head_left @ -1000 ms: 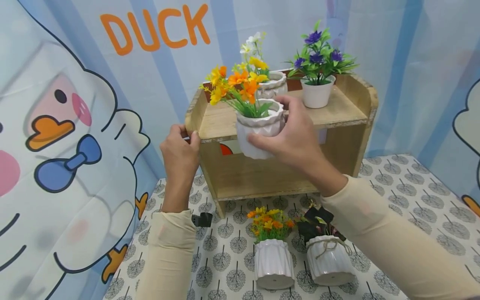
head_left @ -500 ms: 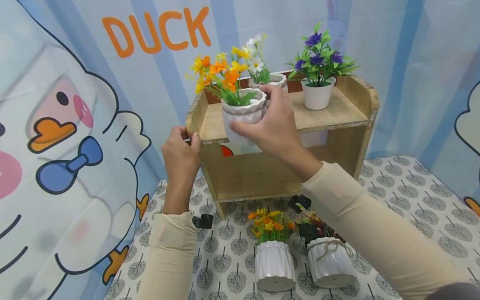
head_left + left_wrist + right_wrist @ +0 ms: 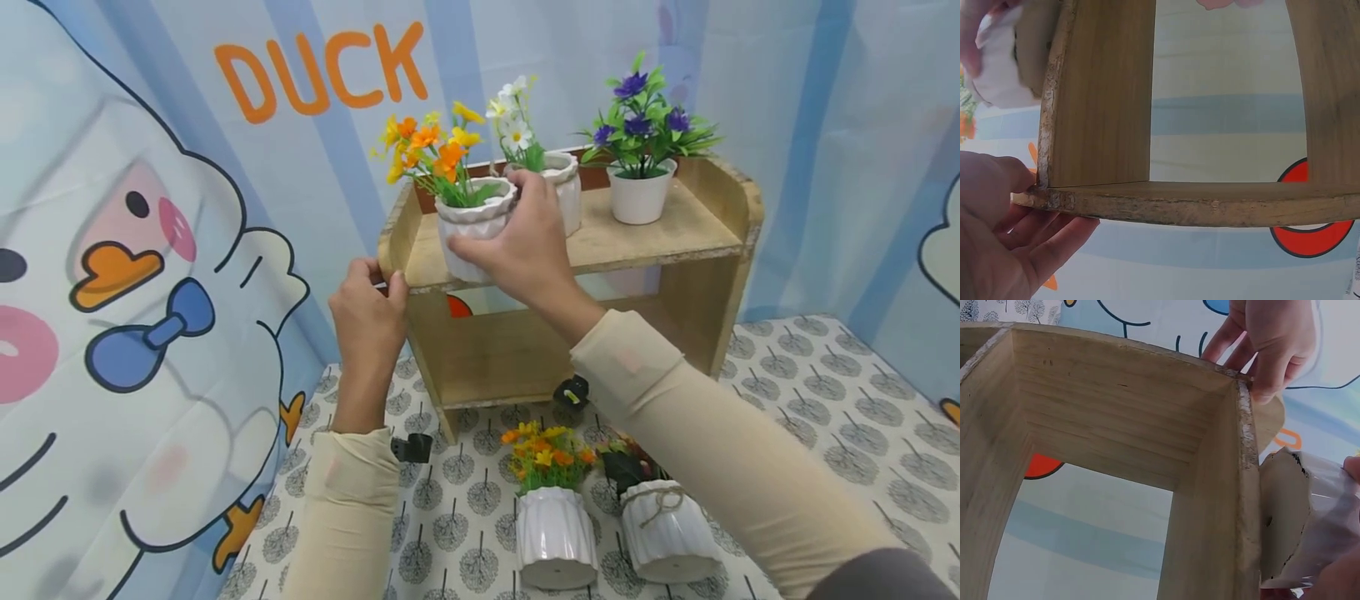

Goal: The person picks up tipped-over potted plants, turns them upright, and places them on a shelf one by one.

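Left hand (image 3: 367, 317) pinching, right hand (image 3: 525, 247) — higher — gripping (both bare)

1. In the head view, the right hand (image 3: 531, 237) covers the right side of the white pot of orange and yellow flowers (image 3: 467, 220).
2. Behind them, the left part of the white-daisy pot (image 3: 568, 196) is hidden.
3. Part of the left hand (image 3: 367, 317) is behind the wooden shelf (image 3: 690, 221).
4. The right sleeve (image 3: 682, 408) blocks some of the dark-leaved plant (image 3: 624, 471).
5. In the right wrist view, the right edge crops the right hand.
6. In the left wrist view, lower-right print (image 3: 1356, 272) is illegibly small.
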### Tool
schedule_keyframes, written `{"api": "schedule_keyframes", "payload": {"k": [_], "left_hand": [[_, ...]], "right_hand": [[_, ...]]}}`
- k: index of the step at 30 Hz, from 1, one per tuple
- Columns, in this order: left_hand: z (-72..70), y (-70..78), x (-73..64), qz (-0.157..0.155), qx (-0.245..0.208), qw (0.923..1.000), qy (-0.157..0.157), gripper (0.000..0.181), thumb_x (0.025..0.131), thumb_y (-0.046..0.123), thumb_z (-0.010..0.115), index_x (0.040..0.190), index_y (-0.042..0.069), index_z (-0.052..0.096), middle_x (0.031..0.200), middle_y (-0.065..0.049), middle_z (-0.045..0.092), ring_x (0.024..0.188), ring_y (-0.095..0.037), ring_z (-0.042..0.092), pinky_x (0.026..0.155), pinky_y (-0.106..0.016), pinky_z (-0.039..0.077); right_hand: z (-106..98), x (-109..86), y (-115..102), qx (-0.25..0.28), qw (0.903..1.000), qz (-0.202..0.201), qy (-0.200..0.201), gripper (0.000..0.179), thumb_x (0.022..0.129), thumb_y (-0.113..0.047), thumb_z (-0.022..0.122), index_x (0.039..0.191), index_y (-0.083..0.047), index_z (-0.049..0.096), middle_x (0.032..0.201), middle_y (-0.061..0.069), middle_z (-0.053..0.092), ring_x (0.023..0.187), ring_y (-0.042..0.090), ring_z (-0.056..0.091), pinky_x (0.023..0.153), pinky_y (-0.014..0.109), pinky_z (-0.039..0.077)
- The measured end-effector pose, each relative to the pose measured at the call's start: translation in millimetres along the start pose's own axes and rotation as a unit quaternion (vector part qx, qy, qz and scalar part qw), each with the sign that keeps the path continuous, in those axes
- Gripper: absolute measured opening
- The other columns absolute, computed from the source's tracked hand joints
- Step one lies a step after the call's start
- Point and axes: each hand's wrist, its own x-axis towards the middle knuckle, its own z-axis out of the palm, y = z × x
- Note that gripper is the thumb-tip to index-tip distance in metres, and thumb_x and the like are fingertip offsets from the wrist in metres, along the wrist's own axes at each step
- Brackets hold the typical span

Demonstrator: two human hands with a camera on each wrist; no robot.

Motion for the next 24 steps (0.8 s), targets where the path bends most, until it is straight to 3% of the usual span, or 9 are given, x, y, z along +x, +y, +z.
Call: {"api": "schedule_keyframes", "payload": {"k": [6, 17, 24], "left_hand": [[0.4, -0.4, -1.0, 0.0, -0.002, 1.0, 0.001, 0.028, 0.099, 0.021, 0.063, 0.116, 0.0, 0.064, 0.112, -0.019, 0.075, 0.099, -0.031, 0.075, 0.079, -0.042, 0.064], [-1.1, -1.3, 1.4, 0.009, -0.004, 0.9999, 0.005, 0.028, 0.099, 0.022, 0.064, 0.115, 0.0, 0.064, 0.111, -0.018, 0.075, 0.098, -0.031, 0.075, 0.078, -0.042, 0.064], [-0.2, -1.3, -0.3, 0.016, -0.003, 0.9998, 0.008, 0.027, 0.099, 0.021, 0.064, 0.115, -0.001, 0.064, 0.112, -0.019, 0.075, 0.098, -0.031, 0.076, 0.079, -0.041, 0.064]], "right_hand": [[11, 8.5, 0, -0.015, 0.9997, 0.019, 0.004, 0.096, 0.071, -0.04, 0.089, 0.145, -0.004, 0.039, 0.139, 0.014, 0.049, 0.12, 0.025, 0.052, 0.101, 0.039, 0.051], [34, 24.3, -2, -0.046, 0.9986, 0.015, 0.022, 0.095, 0.071, -0.041, 0.09, 0.143, -0.003, 0.041, 0.139, 0.014, 0.051, 0.124, 0.029, 0.052, 0.104, 0.041, 0.05], [43, 28.2, -2, -0.062, 0.9975, 0.017, 0.028, 0.092, 0.076, -0.043, 0.085, 0.145, -0.004, 0.038, 0.139, 0.015, 0.049, 0.116, 0.027, 0.055, 0.099, 0.039, 0.054]]}}
